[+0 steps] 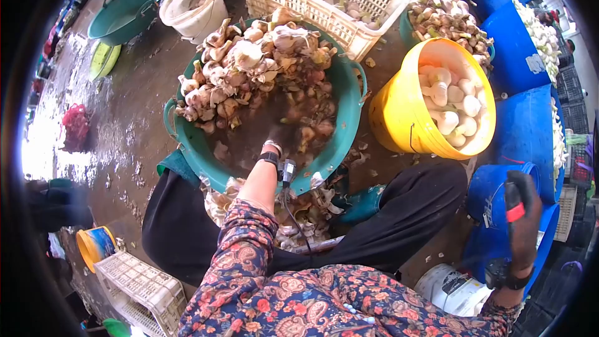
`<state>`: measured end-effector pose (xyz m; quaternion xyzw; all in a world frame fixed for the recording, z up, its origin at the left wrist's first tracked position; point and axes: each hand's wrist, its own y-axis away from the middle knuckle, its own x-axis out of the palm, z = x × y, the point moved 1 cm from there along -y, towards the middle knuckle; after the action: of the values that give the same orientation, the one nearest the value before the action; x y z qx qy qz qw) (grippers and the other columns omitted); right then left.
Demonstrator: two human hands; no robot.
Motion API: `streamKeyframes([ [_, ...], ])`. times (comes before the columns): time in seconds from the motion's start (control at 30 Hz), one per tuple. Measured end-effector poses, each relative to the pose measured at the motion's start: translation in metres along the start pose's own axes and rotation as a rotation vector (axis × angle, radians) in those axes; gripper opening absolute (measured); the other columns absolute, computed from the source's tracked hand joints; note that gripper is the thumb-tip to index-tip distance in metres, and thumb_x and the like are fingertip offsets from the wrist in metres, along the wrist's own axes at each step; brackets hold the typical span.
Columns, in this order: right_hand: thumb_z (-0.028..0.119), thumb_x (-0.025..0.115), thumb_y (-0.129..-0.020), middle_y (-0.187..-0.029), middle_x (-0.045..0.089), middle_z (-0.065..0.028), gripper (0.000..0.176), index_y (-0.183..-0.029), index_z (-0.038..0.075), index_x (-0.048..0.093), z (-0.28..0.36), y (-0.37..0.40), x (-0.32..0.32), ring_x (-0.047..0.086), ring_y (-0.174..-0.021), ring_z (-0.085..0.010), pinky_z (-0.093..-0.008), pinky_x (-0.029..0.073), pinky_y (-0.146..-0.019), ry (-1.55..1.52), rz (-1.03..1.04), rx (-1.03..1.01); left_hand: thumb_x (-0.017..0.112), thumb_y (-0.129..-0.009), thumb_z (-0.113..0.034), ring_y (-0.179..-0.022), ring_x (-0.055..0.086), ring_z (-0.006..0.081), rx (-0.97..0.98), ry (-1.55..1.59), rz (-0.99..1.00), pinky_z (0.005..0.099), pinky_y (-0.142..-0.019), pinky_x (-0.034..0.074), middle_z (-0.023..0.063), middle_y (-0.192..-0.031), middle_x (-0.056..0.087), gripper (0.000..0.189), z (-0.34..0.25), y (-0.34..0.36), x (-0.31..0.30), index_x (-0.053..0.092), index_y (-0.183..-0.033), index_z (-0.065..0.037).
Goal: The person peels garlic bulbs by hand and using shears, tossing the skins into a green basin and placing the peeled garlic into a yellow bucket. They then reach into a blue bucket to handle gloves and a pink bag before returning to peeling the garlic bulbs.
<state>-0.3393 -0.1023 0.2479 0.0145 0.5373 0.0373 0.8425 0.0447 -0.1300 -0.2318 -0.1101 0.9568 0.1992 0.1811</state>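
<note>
My left hand (282, 134) reaches into a large green tub (347, 125), down among the garlic bulbs. Its fingers are blurred and sunk in shadow, so their state does not show. Unpeeled garlic bulbs (246, 56), some with dry skins and stems, are heaped along the tub's far side. Off to the right, my right hand (527, 225) is raised beside the blue containers, away from the tub. It looks dark and is closed around a black object with a red band (515, 203), whose kind I cannot make out. Each wrist wears a dark strap.
A yellow bucket (399, 97) of pale peeled garlic stands right of the tub. Behind are a white crate (324, 13) and a white bucket (193, 16). Blue containers (521, 119) line the right side. A cable (293, 215) runs from the left wrist; garlic skins (306, 215) lie between my legs.
</note>
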Motion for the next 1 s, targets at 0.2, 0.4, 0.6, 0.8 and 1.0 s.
streamKeyframes([
  [0.2, 0.019, 0.06, -0.088, -0.088, 0.062, -0.0056, 0.02, -0.101, 0.003, 0.059, 0.004, -0.007, 0.155, 0.056, -0.078, -0.0118, -0.0276, 0.046, -0.072, -0.495, 0.581, -0.125, 0.05, -0.091, -0.038, -0.086, 0.062, 0.02, 0.189, -0.372, 0.081, 0.0354, -0.075, 0.05, 0.0075, -0.09, 0.065, 0.037, -0.021, 0.027, -0.002, 0.062, -0.105, -0.005],
  [0.4, 0.042, 0.057, -0.089, -0.063, 0.052, -0.0095, 0.041, -0.086, 0.001, 0.058, 0.058, -0.051, 0.3, 0.047, -0.062, -0.0139, -0.0331, 0.041, -0.058, -0.589, 0.594, -0.184, 0.054, -0.087, -0.046, -0.087, 0.061, 0.0213, -0.015, 0.514, 0.135, 0.034, -0.076, 0.05, 0.009, -0.096, 0.063, 0.049, -0.033, 0.078, -0.036, 0.056, -0.113, -0.004],
  [0.6, 0.05, 0.055, -0.087, -0.063, 0.057, -0.0105, 0.049, -0.081, 0.002, 0.064, 0.043, -0.032, 0.357, 0.056, -0.062, -0.0238, -0.0358, 0.043, -0.059, -0.897, 0.766, 0.023, 0.069, -0.079, -0.028, -0.091, 0.058, 0.0168, -0.228, 0.655, 0.423, 0.0318, -0.075, 0.049, 0.0014, -0.101, 0.058, 0.044, -0.143, 0.164, -0.055, 0.053, -0.114, -0.006],
  [0.8, 0.042, 0.056, -0.085, -0.074, 0.063, -0.0188, 0.039, -0.078, 0.006, 0.067, 0.058, -0.016, 0.321, 0.061, -0.074, -0.0378, -0.0435, 0.046, -0.064, -0.369, 0.585, -0.357, 0.076, -0.072, -0.024, -0.089, 0.056, 0.0103, 0.087, 0.039, 0.175, 0.028, -0.083, 0.046, 0.0049, -0.097, 0.064, 0.044, -0.171, 0.212, -0.053, 0.06, -0.108, -0.005],
  [1.0, 0.029, 0.058, -0.084, -0.07, 0.063, -0.0183, 0.029, -0.081, 0.001, 0.065, 0.059, -0.002, 0.324, 0.062, -0.068, -0.0327, -0.0421, 0.046, -0.062, -0.48, 0.509, -0.5, 0.077, -0.07, -0.023, -0.086, 0.058, 0.0099, 0.103, 0.007, 0.101, 0.0281, -0.079, 0.048, 0.0053, -0.095, 0.065, 0.047, -0.178, 0.235, -0.062, 0.061, -0.108, -0.001],
])
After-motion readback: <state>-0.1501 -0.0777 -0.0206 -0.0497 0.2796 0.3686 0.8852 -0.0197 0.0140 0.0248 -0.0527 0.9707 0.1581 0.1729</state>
